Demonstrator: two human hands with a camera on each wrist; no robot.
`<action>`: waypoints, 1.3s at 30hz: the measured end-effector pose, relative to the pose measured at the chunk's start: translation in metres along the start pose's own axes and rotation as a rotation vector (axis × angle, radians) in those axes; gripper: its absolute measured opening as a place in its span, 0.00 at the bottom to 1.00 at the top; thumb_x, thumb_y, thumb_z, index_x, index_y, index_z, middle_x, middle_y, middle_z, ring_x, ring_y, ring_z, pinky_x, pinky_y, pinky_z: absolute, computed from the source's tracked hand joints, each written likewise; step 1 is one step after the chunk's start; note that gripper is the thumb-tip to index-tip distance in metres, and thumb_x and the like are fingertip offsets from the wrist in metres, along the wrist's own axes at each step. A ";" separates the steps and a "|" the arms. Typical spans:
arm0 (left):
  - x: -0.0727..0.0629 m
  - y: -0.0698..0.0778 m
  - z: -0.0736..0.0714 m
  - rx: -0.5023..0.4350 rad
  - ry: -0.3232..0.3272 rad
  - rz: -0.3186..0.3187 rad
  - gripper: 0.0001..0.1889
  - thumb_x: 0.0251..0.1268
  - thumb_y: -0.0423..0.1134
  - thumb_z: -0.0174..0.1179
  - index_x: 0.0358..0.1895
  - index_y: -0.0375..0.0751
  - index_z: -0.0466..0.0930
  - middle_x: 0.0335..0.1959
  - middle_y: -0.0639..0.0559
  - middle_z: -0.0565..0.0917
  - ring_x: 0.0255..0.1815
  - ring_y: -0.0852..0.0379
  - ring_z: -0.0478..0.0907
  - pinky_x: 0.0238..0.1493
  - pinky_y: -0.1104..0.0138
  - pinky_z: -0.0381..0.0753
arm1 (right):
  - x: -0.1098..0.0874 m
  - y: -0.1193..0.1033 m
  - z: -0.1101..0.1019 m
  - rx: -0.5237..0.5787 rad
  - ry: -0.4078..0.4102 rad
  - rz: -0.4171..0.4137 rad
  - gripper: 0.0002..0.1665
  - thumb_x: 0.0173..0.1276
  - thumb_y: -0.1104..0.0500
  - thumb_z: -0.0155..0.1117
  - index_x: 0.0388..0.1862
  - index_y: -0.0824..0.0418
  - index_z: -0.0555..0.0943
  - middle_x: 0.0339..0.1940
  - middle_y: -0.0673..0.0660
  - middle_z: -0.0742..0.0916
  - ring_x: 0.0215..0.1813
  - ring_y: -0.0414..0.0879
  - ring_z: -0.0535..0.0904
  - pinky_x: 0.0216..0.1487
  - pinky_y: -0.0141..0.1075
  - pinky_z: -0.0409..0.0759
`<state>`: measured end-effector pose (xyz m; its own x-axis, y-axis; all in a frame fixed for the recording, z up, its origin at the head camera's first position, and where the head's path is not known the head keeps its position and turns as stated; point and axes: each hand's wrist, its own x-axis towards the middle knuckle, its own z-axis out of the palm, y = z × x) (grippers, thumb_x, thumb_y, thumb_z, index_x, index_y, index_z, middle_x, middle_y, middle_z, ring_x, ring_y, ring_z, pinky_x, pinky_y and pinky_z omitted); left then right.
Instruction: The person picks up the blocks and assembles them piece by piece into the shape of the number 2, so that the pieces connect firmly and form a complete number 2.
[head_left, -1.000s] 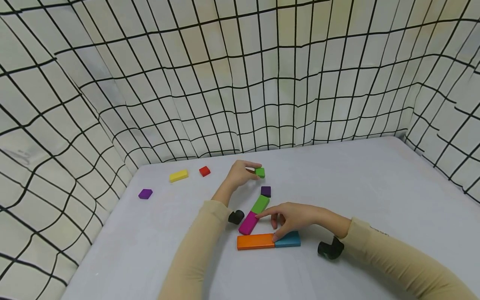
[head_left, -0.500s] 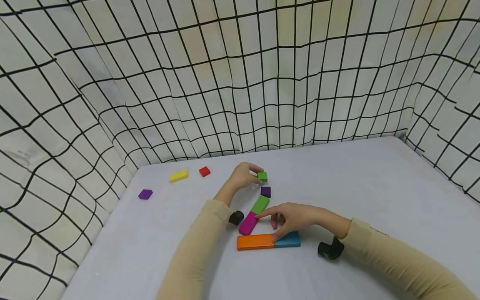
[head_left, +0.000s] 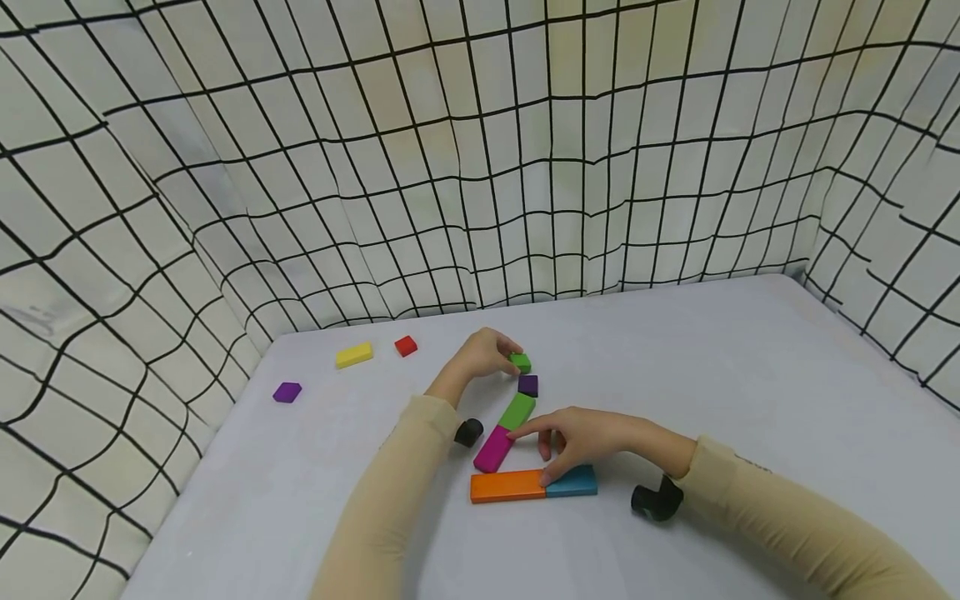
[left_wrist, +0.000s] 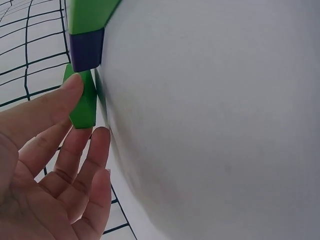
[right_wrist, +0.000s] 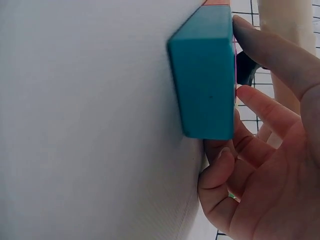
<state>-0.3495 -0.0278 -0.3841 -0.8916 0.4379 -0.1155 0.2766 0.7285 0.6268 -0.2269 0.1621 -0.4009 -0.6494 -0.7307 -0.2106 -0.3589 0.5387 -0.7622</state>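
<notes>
My left hand [head_left: 480,354] pinches a small green block [head_left: 522,363] between thumb and fingers. Just in front of it sits a dark purple cube [head_left: 528,386]; in the left wrist view the held green block [left_wrist: 87,107] is right beside that cube. A longer green block [head_left: 518,410] and a magenta block [head_left: 492,452] continue the slanting row. The right hand [head_left: 592,433] reaches over with its index fingertip at the magenta block. Its thumb rests where an orange block [head_left: 506,487] meets a blue block [head_left: 576,482], which form a straight bar.
On the far left of the white table [head_left: 712,358] lie a yellow block [head_left: 354,355], a red block [head_left: 406,346] and a purple block [head_left: 287,392]. Black netting [head_left: 551,158] hangs around the back and sides. Black wrist cameras [head_left: 657,500] sit under both wrists.
The left hand has brought the small green block toward the dark purple cube, so the gap between them has narrowed. The right hand keeps its place on the blocks.
</notes>
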 end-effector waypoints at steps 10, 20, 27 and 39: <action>0.006 -0.001 0.003 0.038 -0.019 -0.004 0.18 0.57 0.29 0.74 0.53 0.36 0.86 0.47 0.43 0.86 0.46 0.50 0.82 0.49 0.61 0.81 | 0.000 0.000 0.000 -0.003 -0.001 0.014 0.37 0.65 0.59 0.76 0.73 0.57 0.75 0.34 0.47 0.80 0.33 0.39 0.74 0.36 0.29 0.73; 0.002 0.000 -0.004 0.050 -0.058 -0.014 0.20 0.58 0.26 0.71 0.55 0.37 0.84 0.50 0.43 0.85 0.48 0.49 0.82 0.51 0.60 0.81 | 0.001 0.002 0.001 -0.004 -0.002 -0.017 0.37 0.65 0.58 0.76 0.73 0.58 0.75 0.33 0.46 0.80 0.31 0.38 0.73 0.35 0.29 0.71; 0.003 -0.002 -0.007 0.061 -0.048 0.005 0.13 0.67 0.34 0.68 0.53 0.37 0.87 0.50 0.43 0.86 0.49 0.49 0.81 0.53 0.59 0.80 | 0.000 0.002 0.000 -0.004 -0.002 -0.001 0.37 0.65 0.58 0.76 0.73 0.57 0.75 0.34 0.47 0.80 0.32 0.39 0.73 0.35 0.29 0.71; 0.004 0.005 -0.002 0.047 -0.068 0.010 0.13 0.67 0.35 0.69 0.52 0.38 0.87 0.51 0.42 0.86 0.51 0.49 0.81 0.53 0.59 0.80 | 0.000 0.001 -0.002 0.001 -0.006 -0.019 0.37 0.65 0.59 0.75 0.73 0.59 0.75 0.35 0.48 0.80 0.32 0.39 0.73 0.36 0.29 0.72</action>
<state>-0.3526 -0.0235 -0.3805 -0.8628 0.4790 -0.1618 0.3036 0.7468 0.5917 -0.2287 0.1631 -0.4007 -0.6383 -0.7433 -0.2002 -0.3706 0.5247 -0.7664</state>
